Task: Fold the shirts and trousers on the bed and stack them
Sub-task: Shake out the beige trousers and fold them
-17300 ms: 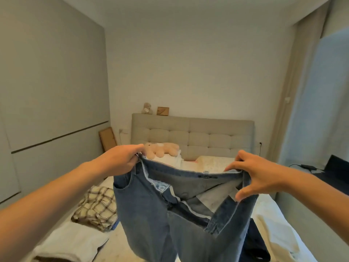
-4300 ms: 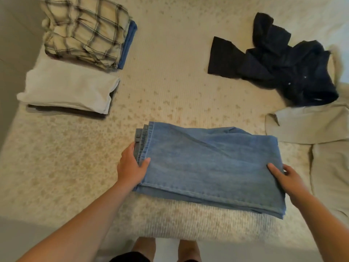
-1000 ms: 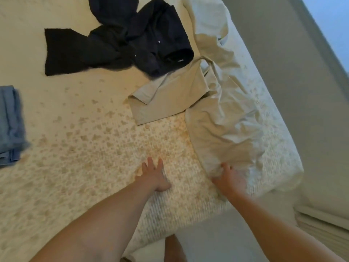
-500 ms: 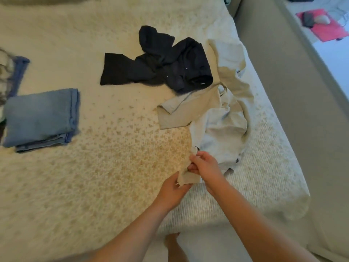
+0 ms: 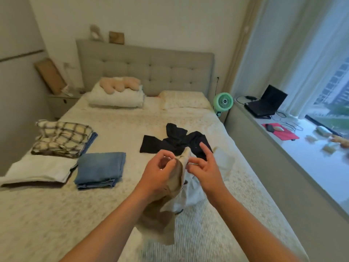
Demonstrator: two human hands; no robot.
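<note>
Beige trousers (image 5: pixel 175 188) hang above the near part of the bed (image 5: pixel 47 220), lifted by both hands, with the loose cloth drooping down to the bedspread between the forearms. The left hand (image 5: pixel 159 175) has its fingers curled round the upper edge of the cloth and grips it. The right hand (image 5: pixel 203 168) pinches the same edge between thumb and a finger, as far as the blur allows, while its other fingers are spread and raised.

Just behind the hands a dark navy shirt (image 5: pixel 175 141) lies crumpled and unfolded on the bed. To the left, folded blue jeans (image 5: pixel 101 168) lie flat, just beside a folded white garment (image 5: pixel 40 170) that rests on something darker. Behind those 2 sits a folded plaid shirt (image 5: pixel 63 138) on top of a blue piece.

At the head of the bed a folded white blanket (image 5: pixel 116 98) carries a pale soft toy (image 5: pixel 120 85), with a pillow (image 5: pixel 184 100) to its right, in front of the grey padded headboard (image 5: pixel 145 67). A small green fan (image 5: pixel 223 101) stands beside the bed's far right corner. On the window ledge (image 5: pixel 311 167) sit an open laptop (image 5: pixel 267 103) and a red mat (image 5: pixel 280 131).
</note>
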